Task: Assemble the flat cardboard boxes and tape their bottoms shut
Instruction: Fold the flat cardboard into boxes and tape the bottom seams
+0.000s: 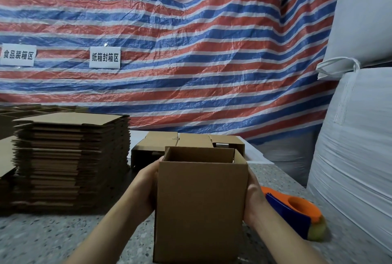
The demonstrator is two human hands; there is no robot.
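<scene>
**Opened box held upright between both hands**

Speckled grey tabletop (63,236) carries the work, in front of a red, white and blue striped tarp (191,41). An opened cardboard box (201,204) stands upright at the near middle, its top open toward the camera. The left hand (146,189) presses against its left wall and the right hand (253,200) against its right wall; each grip is closed on the box, with the fingers wrapping out of sight behind it. Just behind stands another assembled box (169,145) with its flaps folded. To the left rises a tall stack of flat boxes (72,162). An orange and blue tape dispenser (297,213) lies just right of the right hand. White bulk sacks (356,136) stand at the far right. Two white signs (105,57) hang on the tarp.
</scene>
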